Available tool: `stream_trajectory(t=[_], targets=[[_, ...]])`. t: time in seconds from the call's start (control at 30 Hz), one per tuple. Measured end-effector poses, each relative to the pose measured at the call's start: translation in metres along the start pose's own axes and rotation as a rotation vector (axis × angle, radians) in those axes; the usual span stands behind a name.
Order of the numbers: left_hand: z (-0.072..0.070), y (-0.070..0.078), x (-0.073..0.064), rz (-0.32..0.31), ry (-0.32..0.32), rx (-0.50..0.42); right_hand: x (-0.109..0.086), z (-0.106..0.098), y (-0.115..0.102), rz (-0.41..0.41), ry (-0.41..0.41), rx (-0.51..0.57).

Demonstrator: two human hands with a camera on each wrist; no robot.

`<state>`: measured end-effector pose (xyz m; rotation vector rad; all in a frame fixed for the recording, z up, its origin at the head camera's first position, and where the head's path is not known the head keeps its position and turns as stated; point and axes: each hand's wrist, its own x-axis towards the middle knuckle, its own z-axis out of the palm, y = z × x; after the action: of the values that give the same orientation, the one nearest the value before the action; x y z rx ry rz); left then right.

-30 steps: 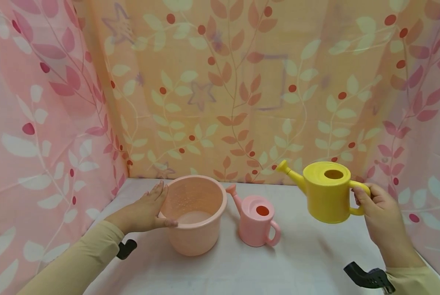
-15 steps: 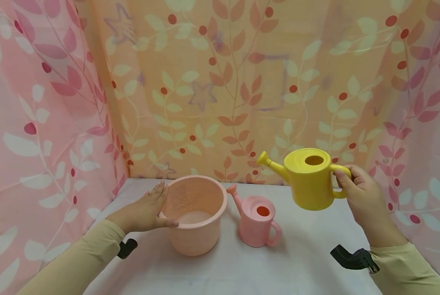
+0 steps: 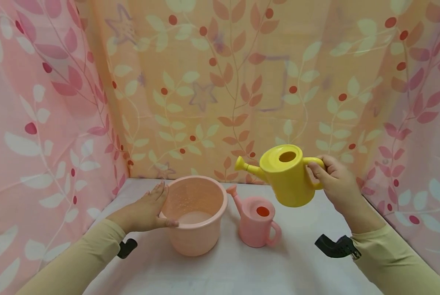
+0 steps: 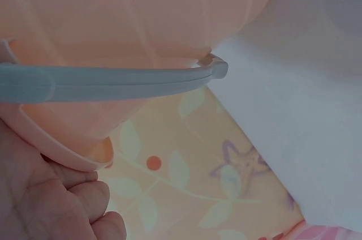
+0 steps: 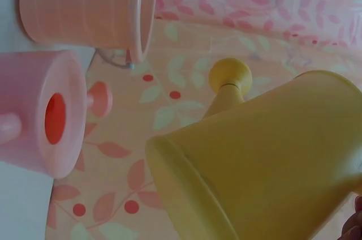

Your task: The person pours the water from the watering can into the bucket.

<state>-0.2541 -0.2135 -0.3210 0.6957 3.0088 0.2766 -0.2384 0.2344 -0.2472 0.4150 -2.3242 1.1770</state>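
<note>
A peach plastic bucket (image 3: 195, 237) stands on the table. My left hand (image 3: 142, 211) rests against its left rim, fingers straight and thumb on the front edge. In the left wrist view, the fingers (image 4: 85, 192) touch the rim, beside the bucket's grey-blue handle (image 4: 113, 83). My right hand (image 3: 338, 178) grips a yellow watering can (image 3: 290, 184) by its handle, up in the air. That can tips slightly to the left, its spout pointing toward the bucket. Below it, a smaller pink watering can (image 3: 254, 225) stands upright between bucket and right hand.
A white cloth (image 3: 227, 270) covers the table. Leaf-patterned curtains (image 3: 242, 82) close off the back and both sides. The pink can's spout reaches close to the bucket's right rim. Each wrist wears a black camera mount (image 3: 336, 246).
My right hand has carried the yellow watering can left and upward, over the pink one, and tilted it a little spout-down. The left hand, bucket and pink watering can have stayed put.
</note>
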Motion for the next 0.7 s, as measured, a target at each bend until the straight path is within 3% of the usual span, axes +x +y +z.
stream_trajectory(t=[0.27, 0.7], targets=[[-0.001, 0.001, 0.0, -0.012, -0.006, 0.0, 0.009, 0.012, -0.015, -0.005, -0.109, 0.05], [-0.001, 0.0, 0.0, 0.0, -0.001, 0.005, 0.019, 0.026, -0.034, -0.002, -0.201, 0.023]])
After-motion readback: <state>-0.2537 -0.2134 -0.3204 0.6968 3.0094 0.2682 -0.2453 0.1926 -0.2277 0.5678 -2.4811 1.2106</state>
